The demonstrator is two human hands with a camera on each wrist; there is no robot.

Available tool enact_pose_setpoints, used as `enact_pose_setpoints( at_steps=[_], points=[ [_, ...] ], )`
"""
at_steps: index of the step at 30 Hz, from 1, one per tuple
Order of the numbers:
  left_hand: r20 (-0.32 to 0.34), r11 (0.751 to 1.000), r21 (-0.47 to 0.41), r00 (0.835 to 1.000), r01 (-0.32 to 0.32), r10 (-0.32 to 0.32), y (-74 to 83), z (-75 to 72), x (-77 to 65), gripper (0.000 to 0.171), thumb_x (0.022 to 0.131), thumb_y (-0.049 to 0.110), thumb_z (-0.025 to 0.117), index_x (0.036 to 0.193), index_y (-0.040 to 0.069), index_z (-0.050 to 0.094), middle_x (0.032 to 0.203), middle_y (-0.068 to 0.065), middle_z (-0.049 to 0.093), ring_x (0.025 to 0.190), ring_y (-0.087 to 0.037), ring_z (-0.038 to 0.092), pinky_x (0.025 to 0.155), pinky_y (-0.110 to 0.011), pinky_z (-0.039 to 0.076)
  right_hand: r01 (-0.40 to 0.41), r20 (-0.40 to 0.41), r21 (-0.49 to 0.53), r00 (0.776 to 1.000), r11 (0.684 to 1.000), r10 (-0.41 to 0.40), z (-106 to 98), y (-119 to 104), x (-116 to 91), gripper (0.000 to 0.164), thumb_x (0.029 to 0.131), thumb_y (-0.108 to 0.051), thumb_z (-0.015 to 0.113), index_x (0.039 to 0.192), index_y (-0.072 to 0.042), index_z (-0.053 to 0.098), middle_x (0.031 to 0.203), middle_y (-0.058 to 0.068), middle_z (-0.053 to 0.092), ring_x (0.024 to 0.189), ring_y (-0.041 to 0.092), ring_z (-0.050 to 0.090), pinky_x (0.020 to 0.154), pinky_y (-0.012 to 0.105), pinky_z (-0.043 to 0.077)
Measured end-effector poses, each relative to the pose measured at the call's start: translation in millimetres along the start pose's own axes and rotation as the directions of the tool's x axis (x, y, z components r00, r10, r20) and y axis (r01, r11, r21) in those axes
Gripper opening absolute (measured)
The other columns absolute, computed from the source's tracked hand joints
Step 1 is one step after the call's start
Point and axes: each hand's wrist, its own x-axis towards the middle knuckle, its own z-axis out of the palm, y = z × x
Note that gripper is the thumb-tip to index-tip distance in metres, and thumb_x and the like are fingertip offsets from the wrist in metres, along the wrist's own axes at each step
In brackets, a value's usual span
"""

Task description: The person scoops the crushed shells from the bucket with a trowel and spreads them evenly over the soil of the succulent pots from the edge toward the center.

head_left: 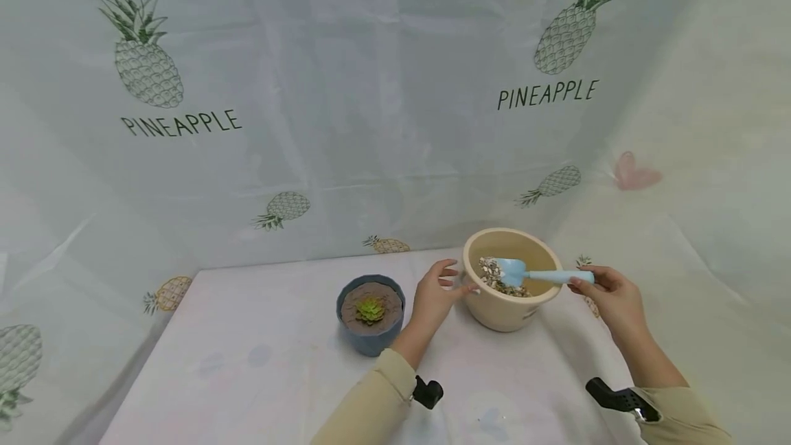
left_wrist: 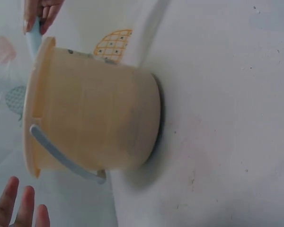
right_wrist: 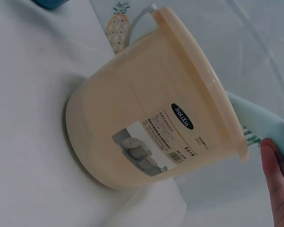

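Note:
A cream bucket [head_left: 503, 311] stands on the table with a grey-and-white gravelly mix [head_left: 494, 277] inside. My right hand [head_left: 612, 297] holds a light blue hand trowel [head_left: 559, 277] by its handle end, and the blade lies over the mix inside the bucket. At the bucket's left side is my left hand [head_left: 437, 294], its fingers spread and loosely bent; in the left wrist view those fingers [left_wrist: 23, 208] appear apart from the bucket. The right wrist view shows the trowel handle [right_wrist: 260, 120] in the right hand's fingers and a printed label [right_wrist: 144, 151] on the bucket.
To the left of my left forearm stands a blue pot [head_left: 371, 343] with brown soil and a small green succulent [head_left: 369, 310]. The bucket's grey handle [left_wrist: 66, 161] hangs down its side. A pineapple-print sheet [head_left: 371, 122] hangs behind the white-covered table [head_left: 247, 362].

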Motion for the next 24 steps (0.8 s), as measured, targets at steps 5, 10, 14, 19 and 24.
enact_pose_setpoints(
  at_steps=[5, 10, 14, 19, 24],
  points=[
    [0.029, 0.999, -0.039, 0.999, -0.033, 0.034, -0.2, -14.5, -3.0, 0.049, 0.081, 0.031, 0.081, 0.127, 0.024, 0.063, 0.113, 0.002, 0.065, 0.104, -0.027, 0.060, 0.075, -0.032, 0.053, 0.000, -0.020, 0.046, 1.000, 0.999, 0.001, 4, -6, 0, 0.021, 0.088, -0.003, 0.071, 0.108, -0.007, 0.065, 0.094, -0.011, 0.069, 0.077, 0.006, 0.070, 0.072, 0.018, 0.054],
    [0.052, 0.996, -0.080, 0.997, -0.050, 0.054, 2.6, -32.3, -8.3, 0.045, 0.081, 0.030, 0.081, 0.123, 0.024, 0.066, 0.111, 0.004, 0.065, 0.101, -0.024, 0.061, 0.075, -0.031, 0.054, 0.006, -0.015, 0.053, 1.000, 0.999, -0.005, 10, -13, 0, 0.020, 0.088, -0.005, 0.072, 0.106, -0.008, 0.066, 0.096, -0.011, 0.068, 0.078, 0.005, 0.070, 0.073, 0.017, 0.054],
    [0.064, 0.995, -0.081, 0.996, -0.051, 0.056, 5.4, -47.5, -10.9, 0.043, 0.082, 0.025, 0.081, 0.122, 0.023, 0.066, 0.111, 0.003, 0.065, 0.102, -0.023, 0.061, 0.075, -0.031, 0.054, 0.030, 0.004, 0.102, 1.000, 0.994, -0.030, 20, -19, -1, 0.019, 0.088, -0.003, 0.072, 0.106, -0.006, 0.066, 0.095, -0.008, 0.069, 0.079, 0.006, 0.070, 0.074, 0.018, 0.054],
    [0.057, 0.996, -0.059, 0.996, -0.067, 0.070, 3.0, -63.6, -15.5, 0.042, 0.084, 0.024, 0.080, 0.124, 0.023, 0.065, 0.113, -0.001, 0.065, 0.103, -0.021, 0.060, 0.083, -0.037, 0.051, 0.047, 0.024, 0.131, 0.998, 0.990, -0.051, 35, -25, -1, 0.019, 0.087, -0.001, 0.072, 0.105, -0.003, 0.066, 0.093, -0.006, 0.070, 0.078, 0.008, 0.070, 0.076, 0.017, 0.053],
    [0.009, 0.995, -0.075, 0.998, -0.066, 0.067, -0.9, -81.3, -24.6, 0.044, 0.084, 0.022, 0.080, 0.125, 0.020, 0.065, 0.112, 0.000, 0.065, 0.107, -0.027, 0.059, 0.090, -0.041, 0.047, 0.030, 0.042, 0.098, 0.999, 0.995, -0.034, 49, -28, -3, 0.024, 0.086, -0.003, 0.073, 0.108, 0.001, 0.063, 0.092, -0.006, 0.070, 0.077, 0.008, 0.070, 0.076, 0.017, 0.053]
  ],
)
